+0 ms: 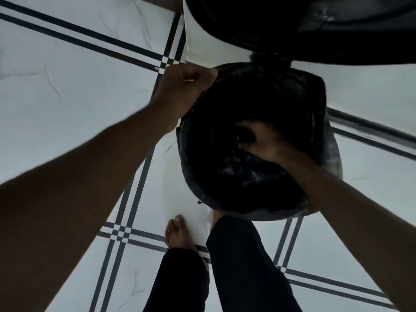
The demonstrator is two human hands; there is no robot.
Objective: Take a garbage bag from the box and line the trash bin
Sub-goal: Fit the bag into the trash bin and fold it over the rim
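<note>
Lining's mostly done: garbage bag (pixel 258 104) already sits in the trash bin (pixel 331 154), centre frame. Left hand (pixel 184 88) grips the rim at 10 o'clock, right hand (pixel 263 140) reaches inside, pushing plastic down; its fingers are too dark to tell.

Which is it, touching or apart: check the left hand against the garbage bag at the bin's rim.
Touching. The head view shows the left hand gripping the garbage bag edge at the trash bin's far-left rim, plastic bunched under its curled fingers.

Garbage bag (pixel 225 167) in trash bin (pixel 319 91), on floor (pixel 67 75)
</note>
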